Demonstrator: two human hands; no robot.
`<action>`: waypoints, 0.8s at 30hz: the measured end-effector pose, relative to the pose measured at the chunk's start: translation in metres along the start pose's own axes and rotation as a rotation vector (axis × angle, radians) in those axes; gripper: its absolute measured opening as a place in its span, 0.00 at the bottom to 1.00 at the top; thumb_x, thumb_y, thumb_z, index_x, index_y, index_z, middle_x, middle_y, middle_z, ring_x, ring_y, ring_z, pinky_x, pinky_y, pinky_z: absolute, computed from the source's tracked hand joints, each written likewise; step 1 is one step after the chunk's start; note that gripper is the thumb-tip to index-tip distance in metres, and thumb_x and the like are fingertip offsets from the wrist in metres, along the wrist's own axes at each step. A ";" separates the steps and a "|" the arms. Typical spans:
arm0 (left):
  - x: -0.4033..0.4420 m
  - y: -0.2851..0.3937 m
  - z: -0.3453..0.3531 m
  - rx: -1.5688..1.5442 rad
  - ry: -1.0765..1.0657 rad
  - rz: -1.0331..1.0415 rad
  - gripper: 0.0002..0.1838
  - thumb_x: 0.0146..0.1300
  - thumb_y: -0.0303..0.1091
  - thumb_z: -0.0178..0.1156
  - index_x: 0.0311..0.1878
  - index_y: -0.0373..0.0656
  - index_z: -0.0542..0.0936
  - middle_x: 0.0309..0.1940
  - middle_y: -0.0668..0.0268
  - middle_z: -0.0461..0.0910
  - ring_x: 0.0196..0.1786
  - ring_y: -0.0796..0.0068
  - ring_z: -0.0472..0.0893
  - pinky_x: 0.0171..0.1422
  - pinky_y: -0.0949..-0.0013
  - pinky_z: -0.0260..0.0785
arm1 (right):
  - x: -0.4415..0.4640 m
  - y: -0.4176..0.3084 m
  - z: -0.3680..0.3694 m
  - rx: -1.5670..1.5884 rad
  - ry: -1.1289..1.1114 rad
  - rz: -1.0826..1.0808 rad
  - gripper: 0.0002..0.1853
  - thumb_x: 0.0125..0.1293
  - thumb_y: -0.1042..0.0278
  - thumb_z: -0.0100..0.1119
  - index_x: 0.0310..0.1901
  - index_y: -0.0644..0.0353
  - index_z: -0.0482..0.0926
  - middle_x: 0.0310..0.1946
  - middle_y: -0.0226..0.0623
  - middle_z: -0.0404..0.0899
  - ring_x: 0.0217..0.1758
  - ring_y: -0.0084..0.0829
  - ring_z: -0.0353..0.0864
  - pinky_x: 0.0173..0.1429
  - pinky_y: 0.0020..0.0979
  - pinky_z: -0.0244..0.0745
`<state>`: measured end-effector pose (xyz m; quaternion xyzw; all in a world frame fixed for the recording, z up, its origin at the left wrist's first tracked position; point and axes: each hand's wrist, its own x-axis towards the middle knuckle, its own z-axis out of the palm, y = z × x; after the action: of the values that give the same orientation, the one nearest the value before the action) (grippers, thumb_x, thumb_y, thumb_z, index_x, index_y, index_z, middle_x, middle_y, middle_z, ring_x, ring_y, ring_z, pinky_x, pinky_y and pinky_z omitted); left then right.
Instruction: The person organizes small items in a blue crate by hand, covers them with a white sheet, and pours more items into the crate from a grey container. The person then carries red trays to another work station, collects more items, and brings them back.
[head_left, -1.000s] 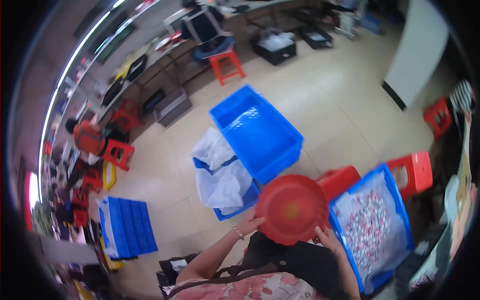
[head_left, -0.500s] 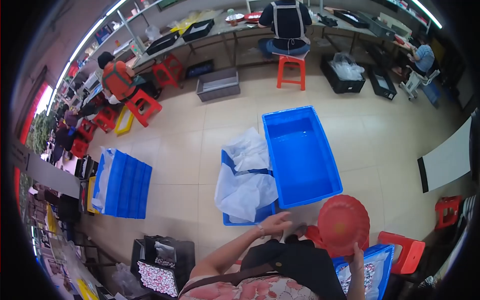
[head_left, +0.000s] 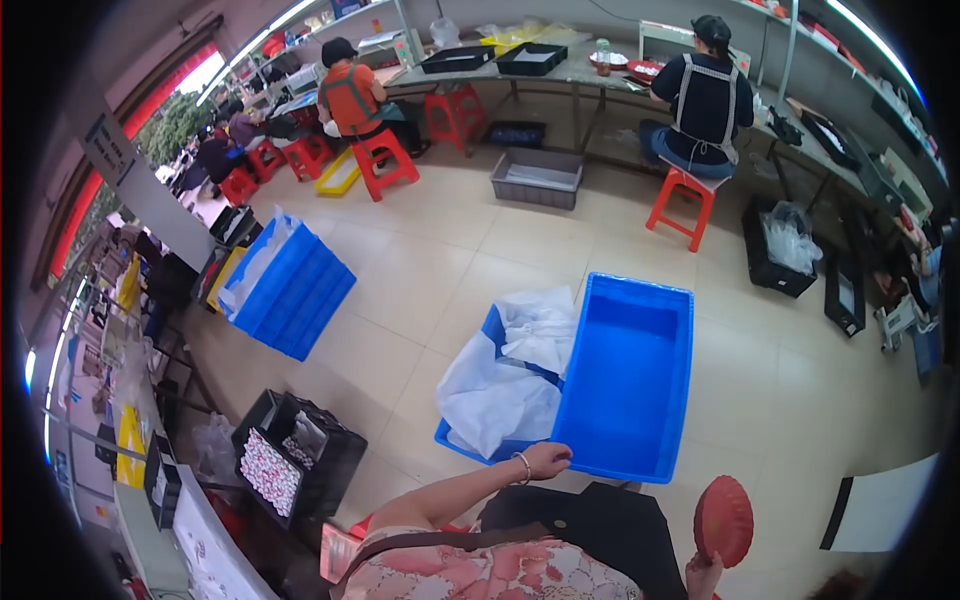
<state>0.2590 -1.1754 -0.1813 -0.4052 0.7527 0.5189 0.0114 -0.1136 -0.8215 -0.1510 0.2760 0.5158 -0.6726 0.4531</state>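
Note:
A round red plate [head_left: 724, 521] with a scalloped rim is tilted at the lower right, its lower edge held by my right hand [head_left: 703, 574]. My left hand [head_left: 546, 460], with a bracelet at the wrist, is at the near left corner of an empty blue bin [head_left: 627, 380]; its fingers look curled, and whether they grip anything is not clear. Left of that bin, white sheets [head_left: 497, 400] lie over another blue bin [head_left: 447, 436].
Stacked blue bins [head_left: 300, 290] stand at the left. Black crates [head_left: 335, 462] with small pink and white pieces are at the lower left. Two people sit on red stools [head_left: 683, 207] at a long bench [head_left: 560, 75]. A grey crate [head_left: 537, 180] lies on the floor.
The view has swung right to left, bringing the black crates in. Both hands held the red plate earlier; my left hand has let go, and my right hand carries it off to the right.

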 end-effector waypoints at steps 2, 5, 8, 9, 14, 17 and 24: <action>0.050 0.038 0.018 0.006 0.028 0.046 0.16 0.61 0.41 0.57 0.48 0.43 0.79 0.41 0.56 0.82 0.44 0.58 0.81 0.50 0.61 0.73 | 0.045 -0.047 -0.002 0.037 0.028 0.011 0.17 0.63 0.59 0.58 0.46 0.64 0.75 0.38 0.41 0.80 0.40 0.34 0.78 0.48 0.37 0.74; 0.115 0.101 0.038 -0.062 0.095 0.106 0.16 0.62 0.41 0.58 0.49 0.43 0.79 0.41 0.57 0.82 0.42 0.61 0.82 0.48 0.63 0.73 | 0.090 -0.140 0.030 -0.066 0.042 0.007 0.15 0.61 0.55 0.57 0.44 0.54 0.75 0.32 0.31 0.79 0.33 0.28 0.77 0.36 0.30 0.71; 0.173 0.145 0.032 -0.055 0.045 0.129 0.16 0.63 0.40 0.59 0.50 0.44 0.79 0.42 0.59 0.81 0.40 0.65 0.82 0.46 0.65 0.74 | 0.133 -0.201 0.037 -0.100 -0.004 -0.005 0.14 0.61 0.55 0.56 0.44 0.54 0.74 0.31 0.32 0.78 0.30 0.28 0.75 0.34 0.29 0.70; 0.189 0.163 0.027 -0.029 0.044 0.097 0.15 0.62 0.39 0.59 0.49 0.43 0.79 0.43 0.58 0.81 0.43 0.62 0.82 0.48 0.64 0.73 | 0.150 -0.218 0.041 -0.165 -0.041 0.009 0.13 0.61 0.56 0.55 0.42 0.54 0.74 0.29 0.31 0.77 0.28 0.27 0.73 0.32 0.28 0.70; 0.246 0.164 0.041 -0.033 0.010 0.056 0.14 0.60 0.37 0.61 0.48 0.42 0.80 0.43 0.56 0.82 0.43 0.62 0.83 0.48 0.65 0.75 | 0.195 -0.246 0.091 -0.367 0.161 -0.006 0.08 0.59 0.62 0.53 0.34 0.57 0.72 0.26 0.35 0.75 0.27 0.27 0.74 0.33 0.30 0.71; 0.276 0.171 0.046 -0.041 -0.049 0.003 0.13 0.60 0.35 0.61 0.46 0.41 0.80 0.41 0.56 0.82 0.40 0.64 0.84 0.45 0.66 0.76 | 0.212 -0.255 0.103 -0.302 0.114 0.074 0.09 0.61 0.63 0.50 0.37 0.59 0.74 0.24 0.36 0.76 0.25 0.27 0.74 0.33 0.31 0.72; 0.392 0.261 0.094 -0.048 0.028 0.001 0.11 0.60 0.32 0.61 0.45 0.39 0.81 0.37 0.58 0.83 0.37 0.68 0.84 0.41 0.68 0.77 | 0.302 -0.454 0.126 -0.307 0.001 -0.105 0.10 0.62 0.63 0.51 0.37 0.60 0.76 0.26 0.36 0.79 0.26 0.27 0.77 0.33 0.29 0.74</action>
<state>-0.2045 -1.3008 -0.1954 -0.4121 0.7404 0.5309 -0.0092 -0.6396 -1.0126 -0.1636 0.1763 0.6264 -0.6086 0.4540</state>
